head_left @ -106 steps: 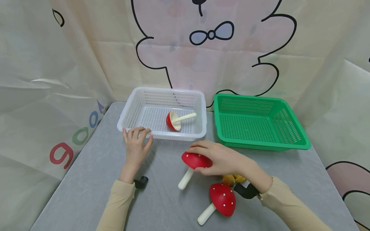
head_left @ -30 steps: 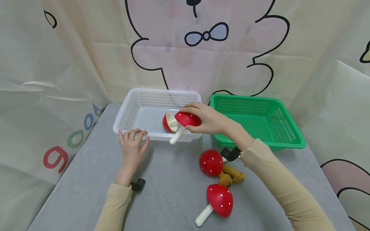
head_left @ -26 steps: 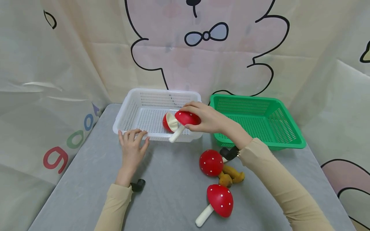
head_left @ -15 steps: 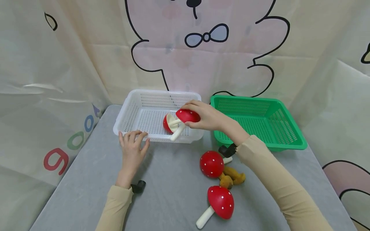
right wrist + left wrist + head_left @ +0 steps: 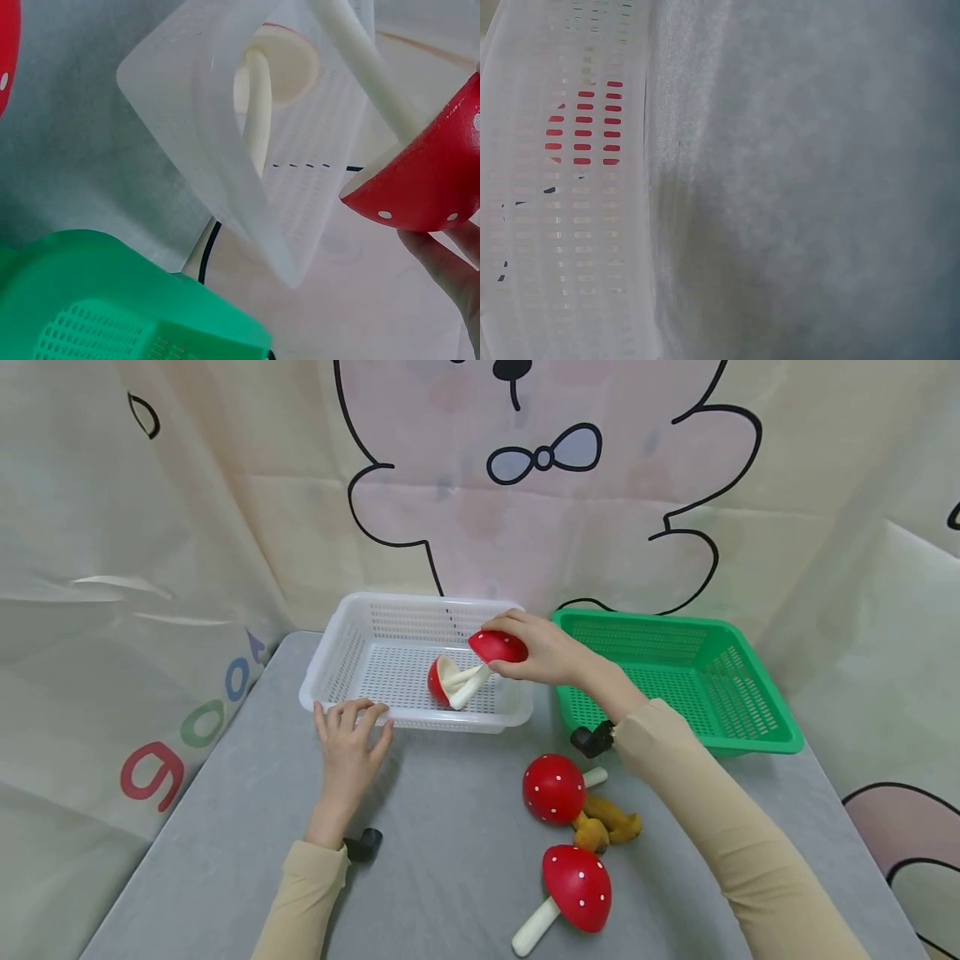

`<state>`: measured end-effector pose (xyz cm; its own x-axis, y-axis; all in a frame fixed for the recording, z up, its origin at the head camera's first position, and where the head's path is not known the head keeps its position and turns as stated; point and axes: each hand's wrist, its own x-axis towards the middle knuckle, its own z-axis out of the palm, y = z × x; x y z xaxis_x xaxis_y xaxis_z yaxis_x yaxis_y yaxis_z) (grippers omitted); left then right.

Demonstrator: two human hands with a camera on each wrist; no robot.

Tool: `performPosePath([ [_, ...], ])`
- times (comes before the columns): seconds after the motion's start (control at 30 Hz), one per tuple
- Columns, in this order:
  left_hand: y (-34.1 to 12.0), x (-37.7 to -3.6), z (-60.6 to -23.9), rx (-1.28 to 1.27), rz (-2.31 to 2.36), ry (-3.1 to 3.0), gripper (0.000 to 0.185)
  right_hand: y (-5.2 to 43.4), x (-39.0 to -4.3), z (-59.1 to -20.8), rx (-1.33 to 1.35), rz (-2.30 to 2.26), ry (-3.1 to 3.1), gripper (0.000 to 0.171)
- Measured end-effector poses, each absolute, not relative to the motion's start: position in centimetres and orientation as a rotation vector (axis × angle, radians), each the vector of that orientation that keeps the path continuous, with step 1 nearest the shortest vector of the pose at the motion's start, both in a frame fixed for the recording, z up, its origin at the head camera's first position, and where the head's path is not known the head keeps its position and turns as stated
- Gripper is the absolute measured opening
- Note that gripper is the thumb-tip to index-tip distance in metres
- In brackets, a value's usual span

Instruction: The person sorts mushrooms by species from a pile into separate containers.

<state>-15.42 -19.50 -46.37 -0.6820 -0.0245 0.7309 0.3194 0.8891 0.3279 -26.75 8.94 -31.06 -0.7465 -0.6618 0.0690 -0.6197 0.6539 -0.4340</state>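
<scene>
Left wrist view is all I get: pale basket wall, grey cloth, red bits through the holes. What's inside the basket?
Observer: A red-capped mushroom lies tipped over in the white basket.
Visitor: Is the right hand busy?
Observer: Yes, the right hand grips a second mushroom by its cap, stem pointing down.
Visitor: Any more mushrooms outside the basket?
Observer: Yes, a white-spotted mushroom lies on the grey cloth, its stem toward the person's left.

The right hand (image 5: 546, 652) hides part of the held mushroom (image 5: 497, 646). In left-wrist view, the white basket (image 5: 634, 225) leaves only slivers of a red cap (image 5: 583, 133). The near edge cuts off both sleeves (image 5: 303, 893).
</scene>
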Motion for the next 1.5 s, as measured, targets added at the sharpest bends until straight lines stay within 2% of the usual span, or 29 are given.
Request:
performPosePath([
  [0.53, -19.4, -15.3, -46.4, -0.205, -0.566, -2.303, 0.018, 8.3, -27.9, -34.6, -1.005, -0.646, 2.770, 0.065],
  [1.03, -19.4, -15.3, -46.4, -0.211, -0.559, -2.290, 0.018, 7.2, -28.3, -36.0, -1.026, -0.592, 2.724, 0.063],
  [1.5, -19.5, -15.5, -46.4, -0.212, -0.563, -2.274, 0.019, 6.5, -28.8, -36.9, -0.941, -0.629, 2.739, 0.063],
])
